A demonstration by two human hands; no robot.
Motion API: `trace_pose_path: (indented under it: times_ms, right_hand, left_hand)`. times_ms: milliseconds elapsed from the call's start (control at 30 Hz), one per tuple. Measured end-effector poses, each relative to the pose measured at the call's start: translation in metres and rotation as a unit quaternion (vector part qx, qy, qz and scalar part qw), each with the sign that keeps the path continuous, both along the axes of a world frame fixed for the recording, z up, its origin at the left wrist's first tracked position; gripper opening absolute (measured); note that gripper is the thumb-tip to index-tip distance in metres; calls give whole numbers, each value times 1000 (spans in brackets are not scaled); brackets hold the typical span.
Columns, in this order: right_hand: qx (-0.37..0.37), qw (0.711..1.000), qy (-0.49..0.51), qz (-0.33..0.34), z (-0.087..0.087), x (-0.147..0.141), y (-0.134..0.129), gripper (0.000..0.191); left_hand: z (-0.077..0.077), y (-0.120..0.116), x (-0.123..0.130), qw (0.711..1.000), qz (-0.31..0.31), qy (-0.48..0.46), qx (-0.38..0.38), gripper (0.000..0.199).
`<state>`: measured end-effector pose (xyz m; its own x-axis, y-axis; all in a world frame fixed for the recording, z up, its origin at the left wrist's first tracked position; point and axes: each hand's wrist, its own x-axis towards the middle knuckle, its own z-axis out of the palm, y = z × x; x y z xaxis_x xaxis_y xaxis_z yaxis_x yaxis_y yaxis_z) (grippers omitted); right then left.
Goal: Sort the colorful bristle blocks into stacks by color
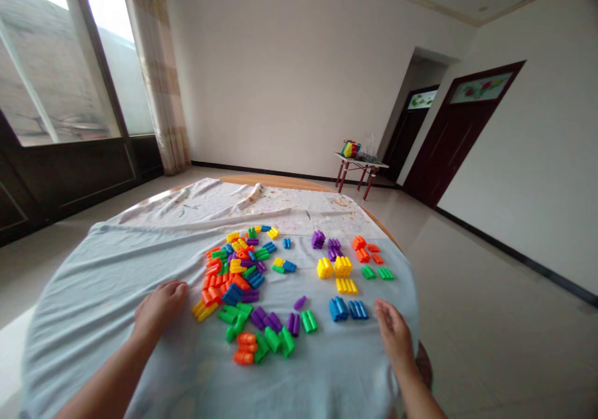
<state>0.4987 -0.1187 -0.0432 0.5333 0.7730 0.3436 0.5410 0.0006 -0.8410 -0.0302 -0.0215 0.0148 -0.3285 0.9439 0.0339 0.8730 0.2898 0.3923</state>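
My left hand [161, 306] rests on the cloth left of a mixed pile of plastic pieces [236, 266], holding nothing, its fingers slightly apart. On the right, my right hand [393, 332] is beside the blue pieces [348, 309], empty with fingers loosely extended. Yellow pieces [343, 267], purple pieces [318, 240], orange pieces [359, 249] and green pieces [385, 274] lie in separate colour groups. Nearer me are loose green pieces [271, 339] and an orange cluster [245, 349]. A single purple piece [299, 302] lies between the pile and the blue group.
A pale blue cloth [93, 319] and a patterned white cloth [187, 204] cover the round table [280, 183]. Farther back, a small table [379, 164] holds a colourful bag [350, 149]. Part of something dark shows beside my right wrist.
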Motion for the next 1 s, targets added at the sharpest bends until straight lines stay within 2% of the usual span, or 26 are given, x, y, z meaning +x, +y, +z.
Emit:
trace_pose_path:
  times_ms: [67,133,200,267,367,500,633,733,800,900,933,967,1000]
  right_hand:
    - [34,999,-34,-15,11,-7,-1,52]
    - [84,993,-83,-3,29,-26,3,45]
    - [123,983,-120,58,50,-57,12,33]
    - [130,968,-157,148,68,-94,29,24]
    - [86,941,-210,250,81,-145,65,21]
    - [-44,921,-281,265,76,-184,111,30]
    - [-161,896,-322,262,68,-193,134,36]
    - [-175,878,-325,304,71,-188,133,35]
    - [-187,857,-318,358,76,-181,129,30]
    - [-259,794,-276,475,86,-174,124,21]
    - [-283,779,-259,496,89,-174,124,20]
    - [-295,779,-247,495,91,-174,124,20]
    - [-292,795,-242,473,94,-175,125,21]
  left_hand:
    - [3,-2,3,1000,3,16,0,47]
    - [4,-7,10,999,14,37,10,45]
    - [1,-13,20,998,27,55,24,47]
    - [-4,-17,28,996,37,67,36,50]
    - [-9,-19,33,995,44,79,44,52]
    - [-10,-19,33,994,45,87,44,51]
    - [-6,-21,34,994,48,91,46,50]
    - [-4,-23,36,994,47,95,40,50]
    - [-3,-24,37,994,45,97,37,50]
    - [-2,-25,37,994,44,96,40,49]
    - [-2,-24,37,994,43,96,43,48]
    - [-2,-24,37,993,42,96,46,48]
    - [-3,-24,37,993,43,95,48,48]
